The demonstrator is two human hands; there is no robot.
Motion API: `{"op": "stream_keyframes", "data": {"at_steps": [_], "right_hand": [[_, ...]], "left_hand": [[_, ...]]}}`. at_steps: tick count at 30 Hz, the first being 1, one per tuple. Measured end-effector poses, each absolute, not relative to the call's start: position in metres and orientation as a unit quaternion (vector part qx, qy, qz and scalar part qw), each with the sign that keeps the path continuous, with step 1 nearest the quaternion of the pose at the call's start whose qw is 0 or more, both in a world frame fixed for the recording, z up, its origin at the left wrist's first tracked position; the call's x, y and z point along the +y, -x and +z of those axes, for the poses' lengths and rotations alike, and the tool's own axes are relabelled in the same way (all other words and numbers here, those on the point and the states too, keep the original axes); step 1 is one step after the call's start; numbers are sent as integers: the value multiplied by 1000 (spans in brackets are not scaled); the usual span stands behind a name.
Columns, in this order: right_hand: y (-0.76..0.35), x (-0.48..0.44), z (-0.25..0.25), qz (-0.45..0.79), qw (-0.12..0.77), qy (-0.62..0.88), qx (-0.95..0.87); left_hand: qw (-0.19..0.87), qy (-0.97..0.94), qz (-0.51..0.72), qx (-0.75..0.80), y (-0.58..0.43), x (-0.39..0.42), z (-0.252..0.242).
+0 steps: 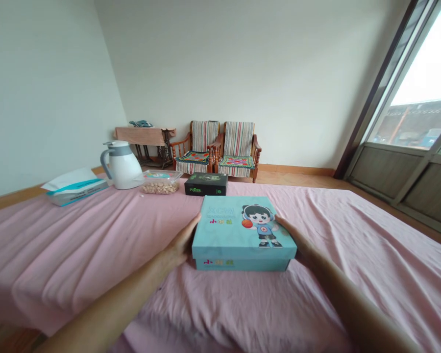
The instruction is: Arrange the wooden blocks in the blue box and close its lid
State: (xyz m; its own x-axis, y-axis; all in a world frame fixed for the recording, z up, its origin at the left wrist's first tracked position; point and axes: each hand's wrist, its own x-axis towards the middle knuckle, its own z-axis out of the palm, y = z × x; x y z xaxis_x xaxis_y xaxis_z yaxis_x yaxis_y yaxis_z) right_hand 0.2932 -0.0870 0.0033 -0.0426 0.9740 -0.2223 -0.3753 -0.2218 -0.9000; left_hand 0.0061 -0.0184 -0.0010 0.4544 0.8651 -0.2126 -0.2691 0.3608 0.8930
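Left hand (180,243) and right hand (297,243) — fingers pressed flat on either side of a teal box (242,230) on a pink sheet (95,245); weak side pressure could let it slip.

Bed: wrinkled pink sheet (59,235) spread across the room.
Tissue box: (75,192) at the left of the bed, a white tissue poking out.
Jug: white insulated jug (123,166) with a grey band, just beside the tissue box.
Tub: clear plastic tub (160,182) of pale nuts, beside the jug.
Black box: (206,184) with green print, just right of the tub.
Chairs: two wooden armchairs (238,147) with striped covers and bright seat pads, by the far wall.
Side table: (143,136) draped with a cloth, in the far corner.
Window: (421,83) tall, bright, with rooftops outside.
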Motion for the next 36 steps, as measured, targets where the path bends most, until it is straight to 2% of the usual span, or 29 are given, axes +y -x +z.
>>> {"op": "stream_keyframes", "data": {"at_steps": [8,19,28,36], "right_hand": [[-274,-114,-7,606,597,472,-231],[-282,-107,4,650,605,429,-165],[-343,-38,25,581,635,456,-230],[-394,38,4,521,671,446,-282]], "left_hand": [[726,-362,423,404,-7,-57,-7],[755,-284,404,431,-26,-56,24],[761,-385,413,319,-87,35,18],[748,-432,432,258,-146,137,0]]}}
